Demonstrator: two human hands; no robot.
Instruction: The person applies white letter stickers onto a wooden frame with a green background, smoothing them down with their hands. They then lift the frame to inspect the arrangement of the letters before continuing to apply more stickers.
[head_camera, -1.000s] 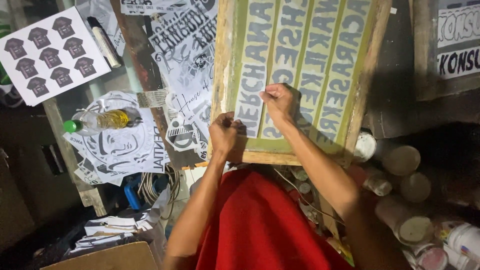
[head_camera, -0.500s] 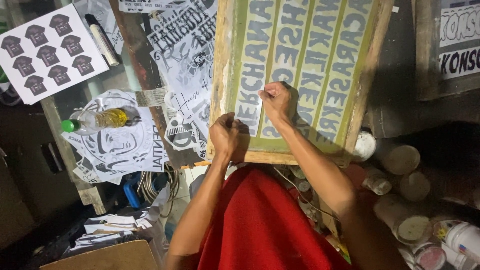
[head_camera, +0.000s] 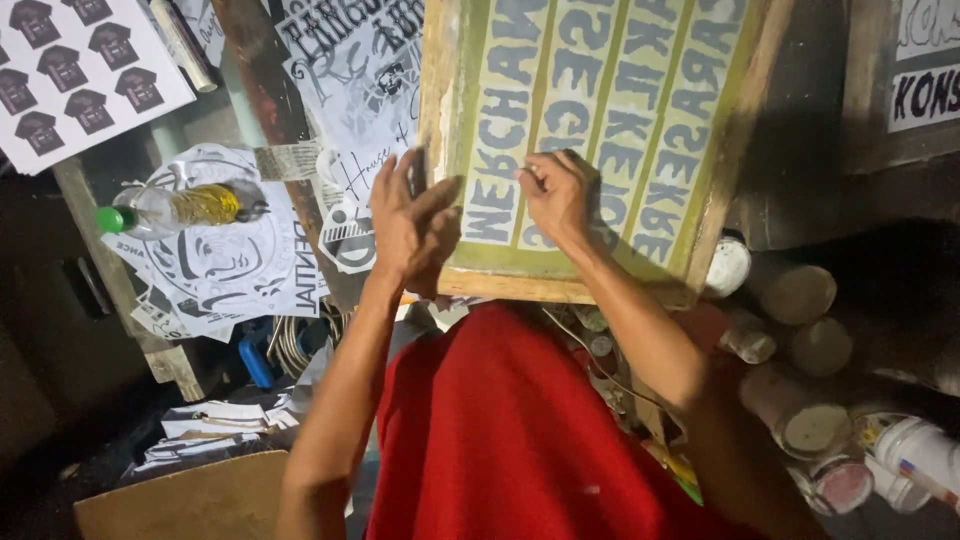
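Cluttered and dim, the workbench (head_camera: 300, 110) is papered over with black-and-white printed sheets (head_camera: 350, 70), and a wooden screen frame (head_camera: 438, 120) lies tilted across its middle, its greenish mesh carrying pale strips (head_camera: 500, 150) of mirrored lettering in four rows. Both hands work at the near end of that frame — the left hand (head_camera: 410, 225) is open, fingers spread and loosely raised, its palm over the frame's left rail near the lower corner; whether it presses the wood or hovers just above cannot be told. The right hand (head_camera: 555, 195) is curled, fingertips pinched together on the mesh at the edge between two lettered strips, seemingly gripping a strip's edge, though what exactly sits between the fingers is too small to make out. The two hands are apart, with one strip between them. A red garment (head_camera: 520, 430) fills the lower middle of the view, below the frame's near rail. To the left a clear bottle (head_camera: 175, 210) with a green cap and yellowish liquid lies on its side on a round printed design, and a sheet of dark shirt pictures (head_camera: 70, 60) sits in the upper left corner. Right of the frame — jars and cans (head_camera: 810, 420) crowd together in shadow, some with stained lids. A cardboard flap (head_camera: 180, 500) shows at the bottom left.
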